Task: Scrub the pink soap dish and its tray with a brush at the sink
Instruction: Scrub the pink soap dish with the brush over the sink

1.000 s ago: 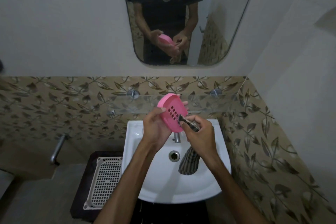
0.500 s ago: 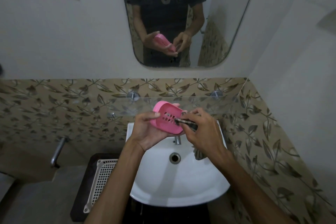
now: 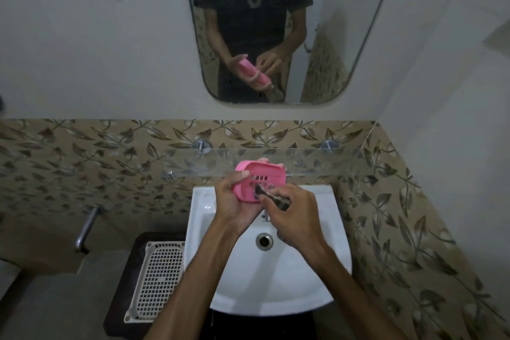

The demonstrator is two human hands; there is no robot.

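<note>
Left hand point(image 3: 234, 201) grips the soap dish point(image 3: 259, 183) by its rim above the sink point(image 3: 276, 284); right hand point(image 3: 295, 215) holds the brush point(image 3: 271, 196). Light, stiff plastic, probably slippery when wet.

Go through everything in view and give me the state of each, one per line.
Soap dish: held tilted over the sink, slotted face toward the camera.
Left hand: grips the dish.
Right hand: grips the brush.
Brush: tip against the dish.
Sink: drain open, no water seen running.
Basket: lying flat beside the sink.
</note>
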